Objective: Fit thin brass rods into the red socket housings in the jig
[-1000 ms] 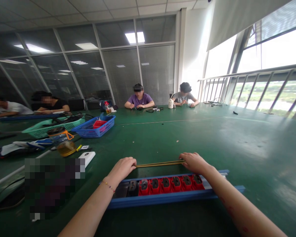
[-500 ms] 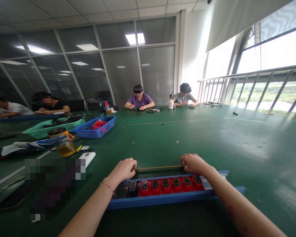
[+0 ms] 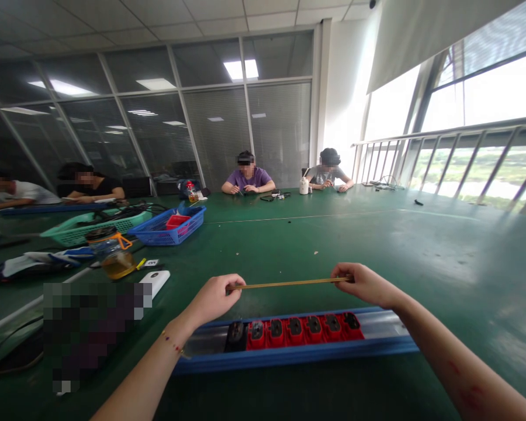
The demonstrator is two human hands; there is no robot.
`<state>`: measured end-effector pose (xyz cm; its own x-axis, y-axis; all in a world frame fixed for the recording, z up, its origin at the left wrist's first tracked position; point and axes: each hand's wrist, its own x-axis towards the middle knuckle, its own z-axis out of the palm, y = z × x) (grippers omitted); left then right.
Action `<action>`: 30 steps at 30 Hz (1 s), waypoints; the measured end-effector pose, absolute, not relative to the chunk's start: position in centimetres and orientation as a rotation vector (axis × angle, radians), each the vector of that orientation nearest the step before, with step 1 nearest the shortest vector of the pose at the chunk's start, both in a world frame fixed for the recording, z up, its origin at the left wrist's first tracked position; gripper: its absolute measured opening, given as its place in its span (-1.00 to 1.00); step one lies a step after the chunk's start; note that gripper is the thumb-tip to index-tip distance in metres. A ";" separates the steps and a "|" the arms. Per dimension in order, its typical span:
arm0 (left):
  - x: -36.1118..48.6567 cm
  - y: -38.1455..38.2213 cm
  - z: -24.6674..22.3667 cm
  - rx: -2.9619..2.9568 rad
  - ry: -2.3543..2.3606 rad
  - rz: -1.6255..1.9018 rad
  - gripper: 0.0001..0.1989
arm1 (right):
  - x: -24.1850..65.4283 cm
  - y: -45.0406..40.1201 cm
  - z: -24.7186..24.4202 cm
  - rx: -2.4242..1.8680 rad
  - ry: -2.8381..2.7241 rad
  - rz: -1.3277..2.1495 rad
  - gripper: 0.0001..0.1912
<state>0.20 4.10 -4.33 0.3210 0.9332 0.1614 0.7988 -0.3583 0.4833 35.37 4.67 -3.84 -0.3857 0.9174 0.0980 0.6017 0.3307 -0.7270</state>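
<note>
"Yellow strips (image 3: 289, 284), thin, close together, exact count unclear. Where do we enter them?"

"Centre of the frame, stretched nearly level between two hands, seemingly above the table (image 3: 421, 257). Left hand (image 3: 217, 295): grip closed on one end. Right hand (image 3: 368, 283): grip closed, fingers curled round the other."

"Nearest stock?"

"Blue channel (image 3: 298, 354), lower centre, resting on the table: six red sockets (image 3: 294, 333) in a row, one black socket (image 3: 235, 336) at their left."

"Faults we should foresee?"

"Strips slipping or fanning apart, we judge, should either pinch slacken. Bowing, should the hands press inward. A dipped wrist might knock the channel askew, and a low end might snag its rim."

"Lettering?"

"Small white card (image 3: 151, 263), left of centre, near the bottle (image 3: 114, 257): one dark character, perhaps a 3 on its side. White device (image 3: 160, 282), just below: a dark round mark, nothing we can read. Channel and sockets: no brand legible to us."
</note>
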 end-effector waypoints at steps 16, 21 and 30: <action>0.4 -1.2 -5.1 2.156 1.620 0.601 -0.69 | 35.7 0.4 -8.1 -1.540 -1.932 0.585 -0.60; 0.0 -1.5 -4.2 2.127 1.520 0.572 -0.67 | 35.5 0.4 -8.0 -1.413 -1.787 0.725 -0.61; -0.2 -1.5 -4.2 2.101 1.558 0.645 -0.68 | 35.8 -0.2 -7.7 -1.364 -1.696 1.081 -0.64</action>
<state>-0.16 -1.54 -4.16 0.2550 0.9612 0.1048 0.7543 -0.2656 0.6005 35.75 -0.19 -7.69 -0.2035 0.9789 0.0174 0.3978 0.0989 -0.9121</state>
